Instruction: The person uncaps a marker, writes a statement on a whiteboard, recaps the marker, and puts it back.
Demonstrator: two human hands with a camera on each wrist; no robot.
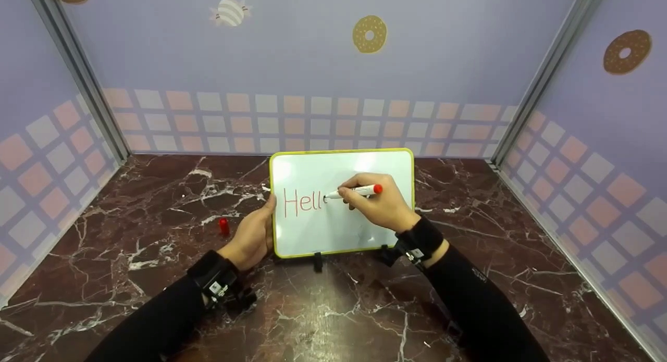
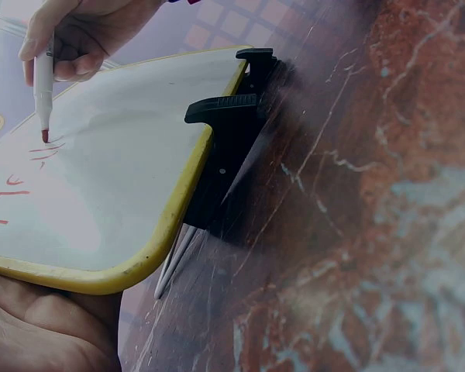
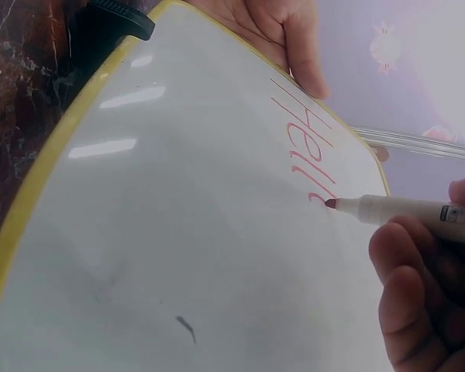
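Observation:
A whiteboard (image 1: 338,232) with a yellow frame stands tilted back on black holders. Red handwriting (image 1: 302,201) on it reads "Hell" plus the start of a curved stroke. My right hand (image 1: 383,206) pinches a white marker (image 1: 359,190) with a red end, its tip touching the board at that stroke, as the right wrist view of the marker (image 3: 418,213) shows. At the board's left edge, my left hand (image 1: 252,237) grips the frame, thumb along the edge; most of its fingers are hidden behind the board.
A red marker cap (image 1: 224,226) stands on the dark marbled table (image 1: 156,278), left of my left hand. Black holders (image 2: 225,155) jut out below the board's lower edge. Patterned walls (image 1: 312,65) enclose the table at the back and both sides.

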